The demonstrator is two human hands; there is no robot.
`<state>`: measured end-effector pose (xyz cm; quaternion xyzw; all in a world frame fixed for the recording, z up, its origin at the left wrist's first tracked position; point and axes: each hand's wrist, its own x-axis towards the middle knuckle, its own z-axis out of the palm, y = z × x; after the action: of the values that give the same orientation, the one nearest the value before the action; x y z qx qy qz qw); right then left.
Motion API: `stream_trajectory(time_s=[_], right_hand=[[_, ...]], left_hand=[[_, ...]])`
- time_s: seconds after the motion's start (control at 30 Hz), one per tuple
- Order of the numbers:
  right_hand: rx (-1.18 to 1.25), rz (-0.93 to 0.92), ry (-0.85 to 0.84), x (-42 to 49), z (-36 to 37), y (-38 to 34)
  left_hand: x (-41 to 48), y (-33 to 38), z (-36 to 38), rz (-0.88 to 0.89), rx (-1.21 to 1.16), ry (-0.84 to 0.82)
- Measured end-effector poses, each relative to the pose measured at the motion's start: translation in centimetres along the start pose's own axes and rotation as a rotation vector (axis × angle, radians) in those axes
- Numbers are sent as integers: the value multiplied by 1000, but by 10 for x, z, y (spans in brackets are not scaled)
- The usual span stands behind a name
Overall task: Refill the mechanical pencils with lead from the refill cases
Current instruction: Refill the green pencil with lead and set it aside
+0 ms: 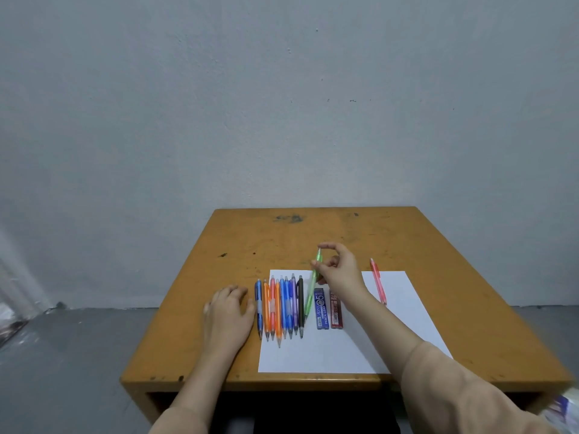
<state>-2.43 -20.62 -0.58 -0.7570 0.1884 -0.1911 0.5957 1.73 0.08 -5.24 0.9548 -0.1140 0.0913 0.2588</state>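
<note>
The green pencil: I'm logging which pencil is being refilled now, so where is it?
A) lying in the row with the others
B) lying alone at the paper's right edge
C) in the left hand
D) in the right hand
D: the right hand pinches the green pencil near its upper end, while the left hand rests flat beside the row of pencils.

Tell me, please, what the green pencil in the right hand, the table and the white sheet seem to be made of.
The green pencil: likely translucent plastic, glossy; light shows through its barrel. The table: seemingly wood or laminate, matte ochre, scuffed with dark marks. The white sheet: probably paper, thin, flat, matte.
</note>
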Motion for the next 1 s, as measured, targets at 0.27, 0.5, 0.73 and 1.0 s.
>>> stream_trajectory(time_s=[0.27,0.5,0.73,1.0], right_hand=[[265,-164,137,-39,-8,-16],[417,-159,206,-71,1,-14],[514,-105,234,-85,5,-14],[534,-37,216,-83,0,-11]], left_hand=[[-11,2,4,311,-128,175],[-37,31,3,443,-451,191],[-43,42,7,530,-500,193],[-40,33,11,524,-464,270]])
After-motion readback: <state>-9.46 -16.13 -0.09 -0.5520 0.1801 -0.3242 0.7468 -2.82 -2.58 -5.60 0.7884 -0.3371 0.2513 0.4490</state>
